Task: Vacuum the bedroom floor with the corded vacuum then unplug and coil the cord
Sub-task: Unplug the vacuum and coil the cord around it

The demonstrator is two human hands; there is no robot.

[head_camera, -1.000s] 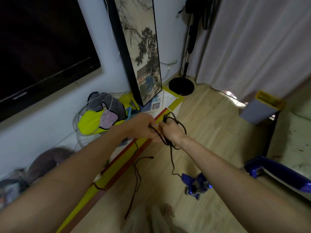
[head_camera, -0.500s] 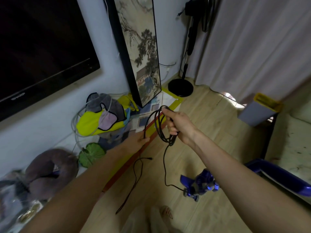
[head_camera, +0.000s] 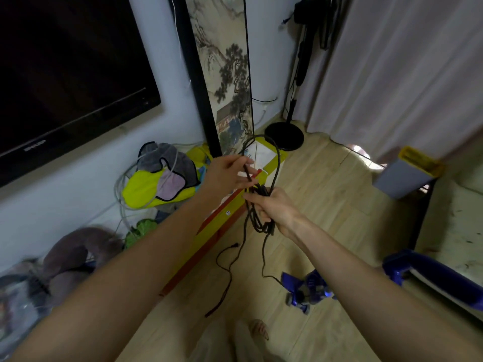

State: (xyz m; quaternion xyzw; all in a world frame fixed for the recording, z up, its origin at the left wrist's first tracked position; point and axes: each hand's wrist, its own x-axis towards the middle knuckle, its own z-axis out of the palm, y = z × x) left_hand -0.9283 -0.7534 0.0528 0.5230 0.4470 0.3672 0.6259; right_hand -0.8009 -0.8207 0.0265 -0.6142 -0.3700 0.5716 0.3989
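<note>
- The right hand (head_camera: 274,209) gripped the coiled black cord (head_camera: 257,218), anchoring the loops.
- At its 10 o'clock, the left hand (head_camera: 227,173) pinched a fresh loop to lay on.

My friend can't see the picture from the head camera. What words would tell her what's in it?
Two bare hands coil a black cord: the right hand grips the bundled loops, and the left hand pinches a strand arching above them. The cord trails down to a blue vacuum lying on the wooden floor, beside a wall with a dark TV.
</note>
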